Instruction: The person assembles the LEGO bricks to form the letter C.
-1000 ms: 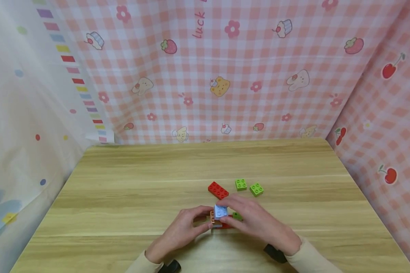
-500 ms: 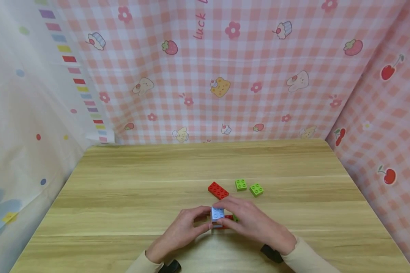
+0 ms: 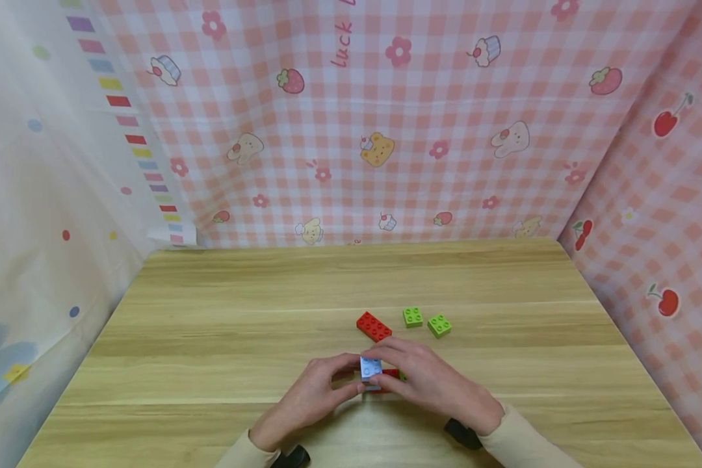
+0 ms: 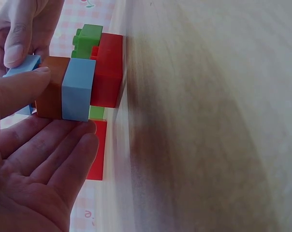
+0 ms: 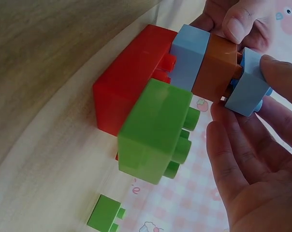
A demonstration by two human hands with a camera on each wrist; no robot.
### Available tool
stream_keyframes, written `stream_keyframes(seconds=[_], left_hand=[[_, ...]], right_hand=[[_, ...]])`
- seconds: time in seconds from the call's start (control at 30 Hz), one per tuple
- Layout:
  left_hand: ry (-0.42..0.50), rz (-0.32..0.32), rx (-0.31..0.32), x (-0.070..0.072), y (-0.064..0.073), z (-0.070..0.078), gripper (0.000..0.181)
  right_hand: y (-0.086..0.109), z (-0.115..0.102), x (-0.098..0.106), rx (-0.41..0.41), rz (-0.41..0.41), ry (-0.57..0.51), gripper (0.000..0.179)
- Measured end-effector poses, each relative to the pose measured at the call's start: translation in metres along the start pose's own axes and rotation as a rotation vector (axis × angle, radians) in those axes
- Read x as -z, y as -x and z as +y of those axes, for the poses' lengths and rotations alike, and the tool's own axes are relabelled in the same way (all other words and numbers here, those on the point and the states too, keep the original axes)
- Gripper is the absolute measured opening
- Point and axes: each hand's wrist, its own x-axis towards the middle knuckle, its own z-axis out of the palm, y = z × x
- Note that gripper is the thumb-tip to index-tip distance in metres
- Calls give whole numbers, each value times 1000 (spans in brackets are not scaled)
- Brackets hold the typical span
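Note:
In the head view, my right hand (image 3: 424, 372) pinches a light blue toy brick (image 3: 370, 370) between thumb and fingers. That brick sits slightly tilted over the studs of a brown brick (image 5: 215, 67); the right wrist view shows studs in the gap between them. My left hand (image 3: 316, 387) holds the brown brick between thumb and fingers. Below the brown one is a second light blue brick (image 5: 188, 55), joined to one end of a long red brick (image 5: 131, 79). A green brick (image 5: 151, 130) stands on the red brick's other end.
Behind the hands lie a loose red brick (image 3: 374, 326) and two loose green bricks, one left (image 3: 412, 317) and one right (image 3: 439, 325). All rest on the wooden table (image 3: 222, 312). A pink checked cloth (image 3: 327, 117) hangs along its back edge.
My right hand has moved a little left, bringing the light blue brick over the brown brick, which is now covered in the head view. My left hand stays in place.

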Motion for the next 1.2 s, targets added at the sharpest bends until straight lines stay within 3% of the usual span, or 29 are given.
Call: stream_keyframes(seconds=[0.73,1.2], left_hand=[[-34,-16,23,2,-3,2,38],[-45,-42,41,3,-3,0,39]], right_hand=[[-2,2,2,-18,-22,7,24],[-2,0,1,-45,-40,-5,33]])
